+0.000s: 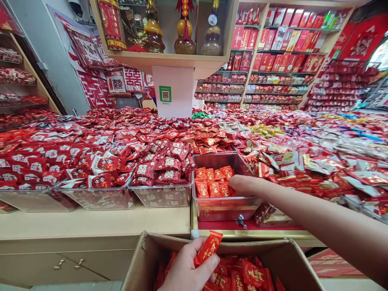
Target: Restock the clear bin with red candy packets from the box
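At the far left, a clear bin (36,201) heaped with red packets stands on the table (91,224), its left end crossing behind the edge of another bin that is cut off by the frame. Beside it come a second clear bin (97,201), its front packets printed with small figures, and a third (163,197) of darker red packets; the piles hide most of their rims. In front of the table, a cardboard box (136,258) runs out of the bottom of the view, so its base cannot be seen. Over its left part is the left hand (194,264), wrist cut off, its grip closed on a red packet (210,246) between thumb and fingers; the packet tilts up to the right, gold characters partly covered by the thumb. Loose red packets (256,275) lie inside the box below. Behind the box, a partly filled clear bin (224,210) holds upright-looking red packets (212,182) in rows. A small metal piece (241,221), too small to make out, sits at its front. The right hand (241,184) reaches into this bin from the right, fingertips out of sight, so whether its grip is open or closed on something cannot be told. Farther right, the forearm hides part of the heaped packets (303,178).
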Tool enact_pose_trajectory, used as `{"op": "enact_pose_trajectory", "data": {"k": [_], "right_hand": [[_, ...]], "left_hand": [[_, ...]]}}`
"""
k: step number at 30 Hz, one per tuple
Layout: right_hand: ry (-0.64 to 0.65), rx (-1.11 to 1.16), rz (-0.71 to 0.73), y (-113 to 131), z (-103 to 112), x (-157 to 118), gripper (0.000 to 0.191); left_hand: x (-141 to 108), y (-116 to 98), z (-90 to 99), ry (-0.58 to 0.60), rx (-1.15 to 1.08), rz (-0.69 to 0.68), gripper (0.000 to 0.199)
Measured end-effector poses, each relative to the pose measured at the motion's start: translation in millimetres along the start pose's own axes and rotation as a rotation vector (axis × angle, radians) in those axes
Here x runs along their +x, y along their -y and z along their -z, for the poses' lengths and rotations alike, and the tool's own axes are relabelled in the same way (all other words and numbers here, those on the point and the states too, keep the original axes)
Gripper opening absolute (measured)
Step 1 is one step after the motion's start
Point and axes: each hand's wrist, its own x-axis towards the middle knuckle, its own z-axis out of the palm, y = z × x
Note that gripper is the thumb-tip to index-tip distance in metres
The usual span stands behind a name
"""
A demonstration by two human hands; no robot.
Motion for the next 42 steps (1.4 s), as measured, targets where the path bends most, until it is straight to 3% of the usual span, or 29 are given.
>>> {"op": "enact_pose_trajectory", "data": {"k": [7,11,13,19,24,28,33,37,39,42], "right_hand": [[0.039,0.011,-0.056,2,14,-2,0.025],[-0.206,0.148,0.015,6,19,8,0.022],[-0.249,0.223,0.088,9,16,16,0.029],[-0.222,0.242,0.147,14,11,25,0.036],[-0.151,0.164,0.028,1,20,12,0.019],[-0.049,0.089,-0.003,0,20,-1,0.023],[-0.019,-0.025,-0.098,9,17,-10,0.026],[-0.032,-0.013,-0.081,4,19,-4,0.023],[-0.111,0.022,-0.078,2,23,-5,0.022],[-0.398,0.177,-0.069,13,35,-23,0.022]], "left_hand": [[0,2,1.4,0.02,0.002,0.0,0.03],[2,7,2.2,0.021,-0.02,0.018,0.03],[2,9,2.5,0.015,0.006,0.011,0.029],[1,9,1.9,-0.004,0.06,-0.008,0.026],[0,3,-0.3,0.002,0.037,0.017,0.026],[-2,-2,-2.2,-0.013,0.022,0.024,0.028],[-5,-7,-2.4,-0.041,-0.025,0.001,0.03],[-5,-10,-0.6,-0.064,-0.189,0.051,0.031],[-6,-10,0.7,-0.095,-0.283,0.055,0.031],[-7,-10,2.1,-0.101,-0.416,0.011,0.031]]}}
